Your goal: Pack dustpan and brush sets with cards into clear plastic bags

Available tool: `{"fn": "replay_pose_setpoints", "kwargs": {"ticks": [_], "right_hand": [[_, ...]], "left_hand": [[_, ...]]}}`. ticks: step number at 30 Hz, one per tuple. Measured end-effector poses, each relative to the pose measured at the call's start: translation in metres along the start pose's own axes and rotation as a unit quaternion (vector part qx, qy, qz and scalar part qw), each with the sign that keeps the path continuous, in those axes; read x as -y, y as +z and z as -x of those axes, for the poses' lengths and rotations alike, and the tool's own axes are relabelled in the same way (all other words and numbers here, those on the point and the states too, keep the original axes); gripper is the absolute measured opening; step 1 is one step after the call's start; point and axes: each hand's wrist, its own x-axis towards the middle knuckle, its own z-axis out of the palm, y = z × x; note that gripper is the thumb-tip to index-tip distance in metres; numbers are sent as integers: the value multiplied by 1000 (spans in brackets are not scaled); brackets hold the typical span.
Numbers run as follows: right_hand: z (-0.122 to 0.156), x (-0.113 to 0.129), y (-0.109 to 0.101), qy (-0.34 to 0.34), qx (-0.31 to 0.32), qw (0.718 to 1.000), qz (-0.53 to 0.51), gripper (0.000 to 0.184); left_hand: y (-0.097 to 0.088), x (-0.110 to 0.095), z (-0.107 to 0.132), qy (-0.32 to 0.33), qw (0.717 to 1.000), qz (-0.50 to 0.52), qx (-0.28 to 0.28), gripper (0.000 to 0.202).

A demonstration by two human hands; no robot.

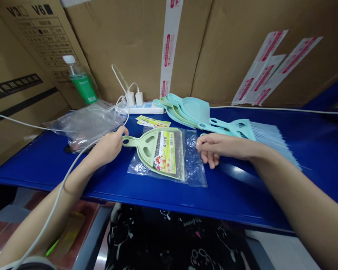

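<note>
Pinching with the left hand (108, 147), the nearer one, the handle end of the green dustpan set (146, 145), laid flat behind the middle of the front edge of the blue worktop (169, 195), roughly lengthwise along it. Curling the right hand (214, 145) loosely at the right side of the clear bag (196, 165), with no telling whether gripping.

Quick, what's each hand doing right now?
Left hand: closed, holding the green dustpan set by its handle.
Right hand: loosely curled at the bag; can't tell if gripping.
</note>
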Motion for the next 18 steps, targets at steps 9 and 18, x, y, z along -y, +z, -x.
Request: {"fn": "replay_pose_setpoints", "kwargs": {"ticks": [9, 18], "right_hand": [[-4, -3, 4, 24, -7, 998, -49, 44], [2, 2, 5, 16, -21, 999, -44, 70]], "left_hand": [[4, -2, 1, -20, 999, 29, -35, 24], [11, 0, -1, 16, 994, 81, -69, 23]]}}
